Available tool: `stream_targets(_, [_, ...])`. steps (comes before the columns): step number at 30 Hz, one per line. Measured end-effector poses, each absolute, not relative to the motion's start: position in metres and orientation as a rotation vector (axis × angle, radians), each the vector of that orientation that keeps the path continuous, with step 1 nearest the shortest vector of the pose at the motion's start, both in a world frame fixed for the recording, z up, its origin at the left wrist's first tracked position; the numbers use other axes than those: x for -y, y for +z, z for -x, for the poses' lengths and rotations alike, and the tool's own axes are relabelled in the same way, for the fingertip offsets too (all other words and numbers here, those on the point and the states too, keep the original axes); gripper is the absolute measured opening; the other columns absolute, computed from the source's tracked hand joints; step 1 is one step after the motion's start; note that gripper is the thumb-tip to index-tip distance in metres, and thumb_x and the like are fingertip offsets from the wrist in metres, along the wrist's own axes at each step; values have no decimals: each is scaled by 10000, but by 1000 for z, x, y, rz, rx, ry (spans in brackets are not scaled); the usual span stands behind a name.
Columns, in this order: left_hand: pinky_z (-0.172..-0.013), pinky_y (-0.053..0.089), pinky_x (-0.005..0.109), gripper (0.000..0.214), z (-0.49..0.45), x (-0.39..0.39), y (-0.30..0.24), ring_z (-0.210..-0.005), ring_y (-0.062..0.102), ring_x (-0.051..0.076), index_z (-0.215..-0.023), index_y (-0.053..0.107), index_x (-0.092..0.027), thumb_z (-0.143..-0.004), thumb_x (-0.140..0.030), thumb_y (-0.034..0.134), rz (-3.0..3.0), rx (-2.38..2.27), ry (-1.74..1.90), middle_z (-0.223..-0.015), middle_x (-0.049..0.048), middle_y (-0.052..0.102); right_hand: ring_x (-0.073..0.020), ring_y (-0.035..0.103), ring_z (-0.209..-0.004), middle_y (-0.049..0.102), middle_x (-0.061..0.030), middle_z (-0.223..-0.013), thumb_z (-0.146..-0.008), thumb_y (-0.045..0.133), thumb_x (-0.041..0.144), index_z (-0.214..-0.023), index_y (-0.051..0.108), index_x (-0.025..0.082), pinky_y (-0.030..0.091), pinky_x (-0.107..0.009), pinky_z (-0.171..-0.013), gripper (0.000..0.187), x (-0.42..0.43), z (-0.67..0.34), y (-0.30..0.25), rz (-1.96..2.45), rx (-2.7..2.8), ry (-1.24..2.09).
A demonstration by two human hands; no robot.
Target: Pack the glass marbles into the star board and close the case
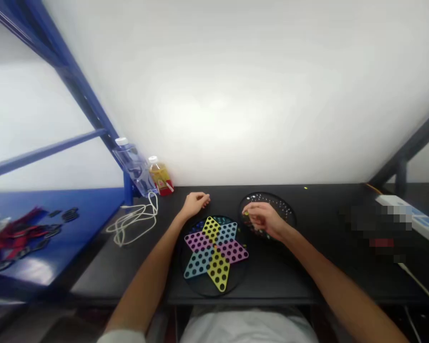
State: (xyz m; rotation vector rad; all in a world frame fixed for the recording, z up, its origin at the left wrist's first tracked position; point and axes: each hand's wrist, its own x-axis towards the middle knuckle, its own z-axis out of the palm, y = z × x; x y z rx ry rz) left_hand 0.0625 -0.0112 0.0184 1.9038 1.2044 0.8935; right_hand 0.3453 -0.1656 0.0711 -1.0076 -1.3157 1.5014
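Observation:
A round black Chinese checkers board (214,250) with a star of yellow, pink and blue points lies on the black desk (307,267) in front of me. My left hand (196,202) rests curled on the desk just behind the board's far left edge, fingers loosely closed. My right hand (264,220) hovers over a round black tray (286,209) of small marbles to the right of the board, fingers pinched together around something small and yellowish that I cannot make out.
Two bottles, a clear one (132,164) and a yellow one (160,177), stand at the back left beside a coiled white cable (134,221). A blue shelf frame (75,81) rises at left. A white power strip (414,216) lies far right.

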Motion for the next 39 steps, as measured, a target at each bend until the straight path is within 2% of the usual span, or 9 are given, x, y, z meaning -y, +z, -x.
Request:
stream_targets(5, [-564, 487, 248, 422, -63, 11, 17, -590, 606, 145, -778, 712, -129, -823, -521, 562, -1898, -1209, 891, -679, 63, 688, -61, 193, -461, 369, 57, -612, -805, 618, 477, -746, 508, 184, 104, -208, -403, 318, 163, -343, 68, 895, 1133, 1702])
stream_targets(9, [-565, 489, 249, 421, -63, 11, 17, -585, 603, 143, -782, 711, -130, -834, -515, 550, -1913, -1212, 900, -681, 61, 687, -64, 223, -448, 299, 68, -481, -824, 612, 542, -537, 380, 186, 172, -228, -441, 512, 169, -331, 61, 1191, 1610, 1171])
stream_targets(11, [-564, 489, 248, 416, -63, 11, 17, -579, 600, 140, -777, 710, -132, -835, -511, 550, -1919, -1210, 900, -681, 59, 688, -77, 310, -464, 362, 45, -455, -845, 589, 547, -480, 416, 172, 230, -237, -481, 551, 171, -329, 60, 1311, 1861, 814])
stream_targets(13, [-563, 488, 247, 412, -63, 12, 18, -574, 599, 137, -776, 710, -133, -835, -509, 552, -1920, -1208, 899, -679, 56, 688, -103, 438, -509, 515, 13, -504, -891, 541, 520, -532, 562, 164, 302, -240, -534, 507, 174, -330, 61, 1365, 2034, 594])
stream_targets(15, [-561, 488, 247, 408, -63, 12, 18, -573, 598, 137, -774, 710, -133, -833, -506, 554, -1914, -1210, 894, -673, 55, 686, -140, 580, -629, 677, -22, -679, -943, 482, 458, -722, 703, 182, 381, -243, -627, 417, 175, -332, 63, 1359, 2157, 509])
stream_targets(17, [-561, 489, 246, 405, -64, 13, 19, -580, 601, 140, -776, 711, -132, -832, -502, 556, -1905, -1212, 896, -676, 57, 686, -164, 654, -783, 740, -33, -868, -976, 436, 391, -903, 743, 220, 422, -251, -736, 359, 176, -333, 65, 1327, 2256, 487])
stream_targets(22, [-568, 491, 246, 402, -63, 12, 17, -577, 602, 138, -774, 710, -137, -836, -502, 552, -1923, -1208, 893, -678, 57, 687, -187, 678, -913, 747, -39, -983, -986, 421, 344, -1021, 723, 245, 433, -263, -827, 320, 179, -332, 68, 1382, 2413, 448])
stream_targets(29, [-552, 483, 246, 406, -63, 12, 17, -567, 596, 138, -774, 710, -140, -833, -509, 552, -1929, -1211, 895, -670, 49, 680, -233, 686, -859, 737, -80, -899, -972, 434, 391, -1023, 695, 216, 421, -280, -742, 318, 188, -325, 77, 1561, 2545, 295])
stream_targets(39, [-569, 489, 248, 411, -63, 13, 20, -588, 604, 145, -766, 710, -136, -833, -510, 552, -1923, -1213, 890, -678, 59, 687, -228, 663, -858, 724, -75, -912, -924, 530, 388, -1007, 689, 226, 409, -277, -738, 242, 187, -328, 77, 1526, 2538, 515])
